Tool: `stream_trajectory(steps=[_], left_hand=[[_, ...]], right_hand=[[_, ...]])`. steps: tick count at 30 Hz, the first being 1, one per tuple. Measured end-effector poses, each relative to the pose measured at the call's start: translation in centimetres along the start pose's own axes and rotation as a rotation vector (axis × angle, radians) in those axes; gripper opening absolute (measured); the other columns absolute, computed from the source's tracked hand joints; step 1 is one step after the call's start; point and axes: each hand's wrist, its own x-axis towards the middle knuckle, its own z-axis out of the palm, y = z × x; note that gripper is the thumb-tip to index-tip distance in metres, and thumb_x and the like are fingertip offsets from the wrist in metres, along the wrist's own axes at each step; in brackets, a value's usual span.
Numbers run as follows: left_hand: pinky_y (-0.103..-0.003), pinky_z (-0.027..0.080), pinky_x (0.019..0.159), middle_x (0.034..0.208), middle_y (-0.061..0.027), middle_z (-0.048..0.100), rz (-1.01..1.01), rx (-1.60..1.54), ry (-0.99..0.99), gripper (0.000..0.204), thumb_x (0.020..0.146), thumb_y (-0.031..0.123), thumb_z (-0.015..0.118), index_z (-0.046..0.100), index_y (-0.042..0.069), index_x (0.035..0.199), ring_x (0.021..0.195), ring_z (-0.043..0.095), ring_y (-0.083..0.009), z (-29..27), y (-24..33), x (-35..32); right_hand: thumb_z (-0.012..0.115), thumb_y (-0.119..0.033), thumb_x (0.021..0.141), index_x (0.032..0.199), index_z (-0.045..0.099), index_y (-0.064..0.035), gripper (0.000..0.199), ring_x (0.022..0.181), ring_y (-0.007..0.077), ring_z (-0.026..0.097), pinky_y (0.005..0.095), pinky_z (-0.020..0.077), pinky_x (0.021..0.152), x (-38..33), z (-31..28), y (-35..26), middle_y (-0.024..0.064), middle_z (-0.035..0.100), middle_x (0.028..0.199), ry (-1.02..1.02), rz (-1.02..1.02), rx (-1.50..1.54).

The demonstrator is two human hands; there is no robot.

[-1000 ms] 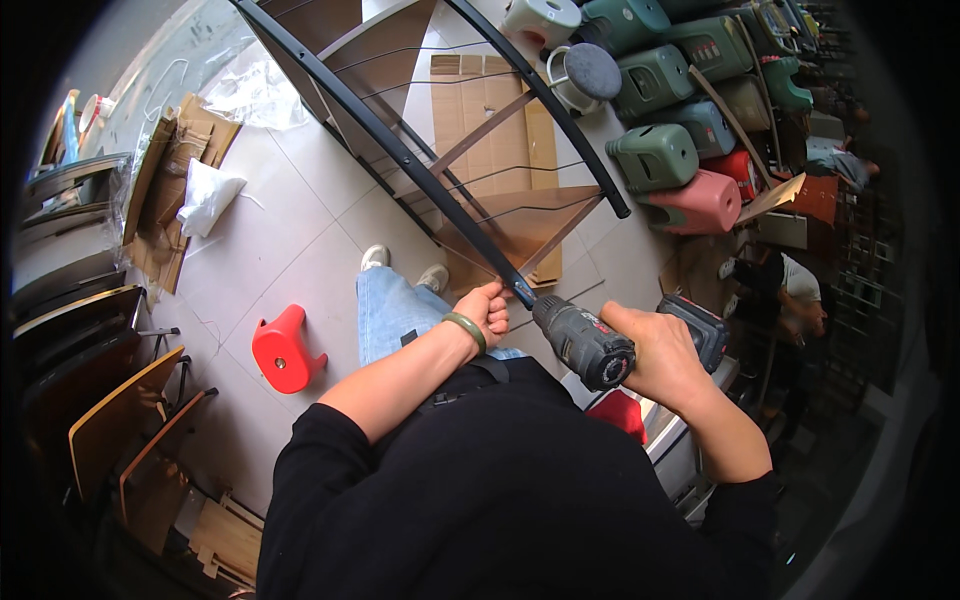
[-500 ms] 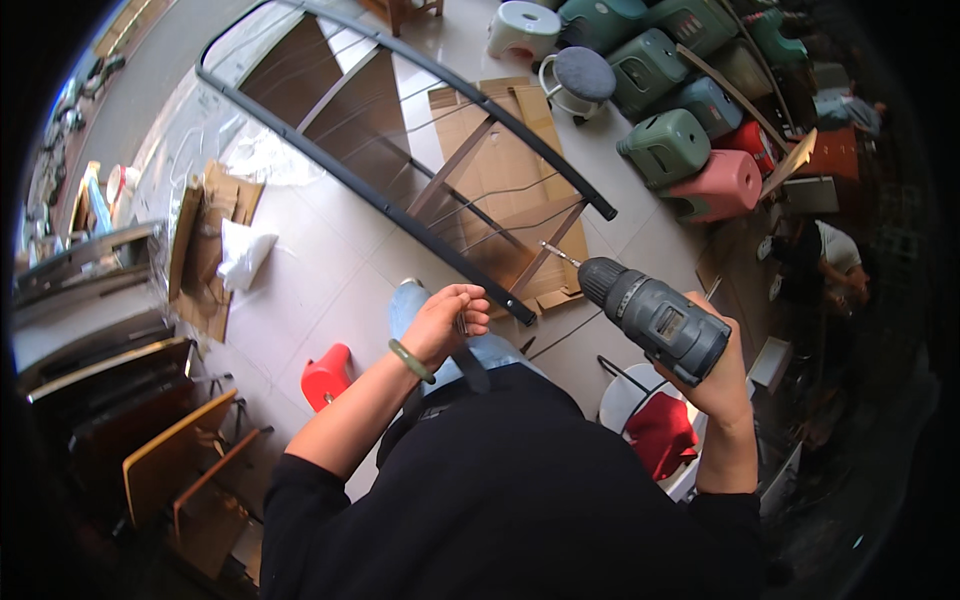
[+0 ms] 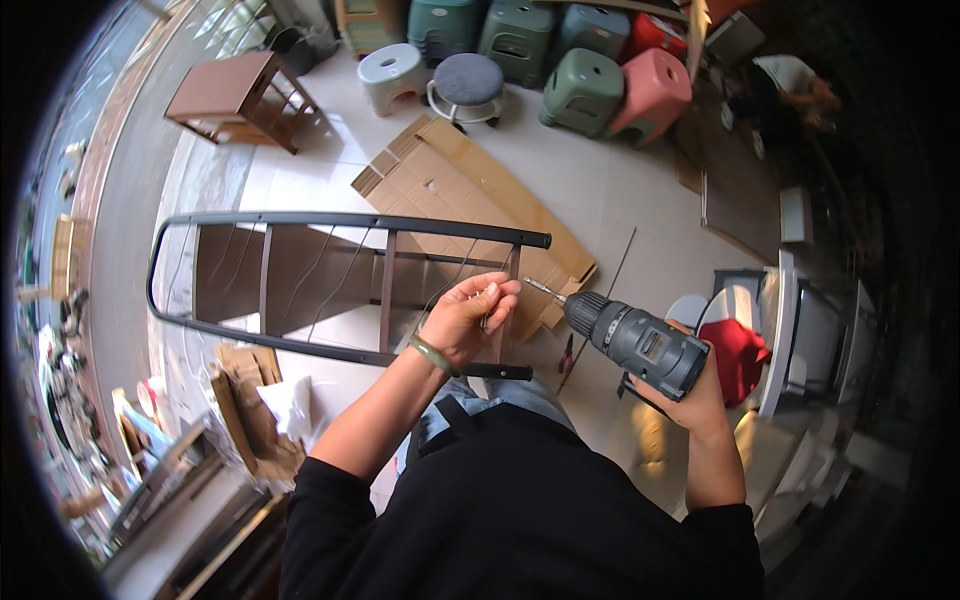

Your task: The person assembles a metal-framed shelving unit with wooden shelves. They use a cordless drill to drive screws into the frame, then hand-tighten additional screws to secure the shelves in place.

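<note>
My right hand (image 3: 702, 396) is wrapped around a black cordless drill (image 3: 640, 346), its bit (image 3: 544, 290) pointing left toward my left hand (image 3: 466, 318). My left fingers curl inward near the tip; I cannot tell whether they grip anything. Below them, the right end of the black-railed shelf unit (image 3: 400, 222) stretches past flattened cardboard (image 3: 450, 185) on the floor (image 3: 585, 195).

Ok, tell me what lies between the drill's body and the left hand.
In the head view, the slim metal bit, pointing toward the left hand; whether they touch is unclear.
</note>
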Motion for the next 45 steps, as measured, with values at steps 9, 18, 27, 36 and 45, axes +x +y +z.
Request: stream_trajectory(steps=[9, 18, 27, 36, 45], left_hand=[[-0.036, 0.055, 0.096, 0.118, -0.0203, 0.063, -0.241, 0.156, 0.006, 0.032, 0.098, -0.003, 0.044, 0.052, -0.007, 0.129, 0.109, 0.065, -0.0293, 0.9, 3.5, 3.9], [-0.031, 0.058, 0.087, 0.108, -0.0116, 0.067, -0.233, 0.172, -0.071, 0.014, 0.099, 0.007, 0.053, 0.060, 0.004, 0.112, 0.101, 0.068, -0.0224, 0.8, 2.8, 5.8], [-0.032, 0.055, 0.082, 0.103, -0.0118, 0.067, -0.168, 0.230, -0.116, 0.013, 0.102, 0.017, 0.052, 0.059, 0.006, 0.101, 0.091, 0.067, -0.0225, -1.1, 3.9, 6.8], [-0.032, 0.056, 0.088, 0.110, -0.0156, 0.066, -0.211, 0.301, 0.130, 0.024, 0.105, 0.017, 0.042, 0.057, 0.001, 0.115, 0.099, 0.067, -0.0235, 0.9, 3.7, 6.9], [-0.029, 0.056, 0.077, 0.103, -0.0110, 0.067, -0.174, 0.278, -0.130, 0.018, 0.103, 0.016, 0.049, 0.059, 0.004, 0.111, 0.088, 0.067, -0.0190, -0.7, 3.9, 8.3]], right_hand=[[0.077, -0.003, 0.063, 0.095, 0.058, -0.0025, 0.037, 0.075, 0.0090, 0.056, 0.0269, 0.0489, 0.073, -1.8, 4.0, 1.6, 0.0041, 0.064, 0.080, 0.210, 0.127, 0.057], [0.079, -0.003, 0.065, 0.101, 0.060, -0.0016, 0.040, 0.079, 0.0084, 0.060, 0.0266, 0.0501, 0.076, -1.4, 1.7, 4.2, 0.0043, 0.066, 0.085, 0.191, 0.108, 0.100], [0.079, -0.002, 0.067, 0.101, 0.061, -0.0024, 0.038, 0.078, 0.0083, 0.060, 0.0264, 0.0500, 0.074, 2.4, 0.7, 7.5, 0.0034, 0.066, 0.085, 0.108, 0.199, 0.239], [0.080, 0.000, 0.066, 0.106, 0.063, -0.0022, 0.043, 0.079, 0.0077, 0.061, 0.0255, 0.0508, 0.073, 3.6, 0.6, 8.1, 0.0033, 0.067, 0.089, 0.036, 0.172, 0.227], [0.081, 0.001, 0.064, 0.107, 0.062, -0.0018, 0.047, 0.080, 0.0081, 0.062, 0.0258, 0.0516, 0.074, 3.6, 0.5, 8.6, 0.0033, 0.068, 0.088, 0.052, 0.184, 0.221]])
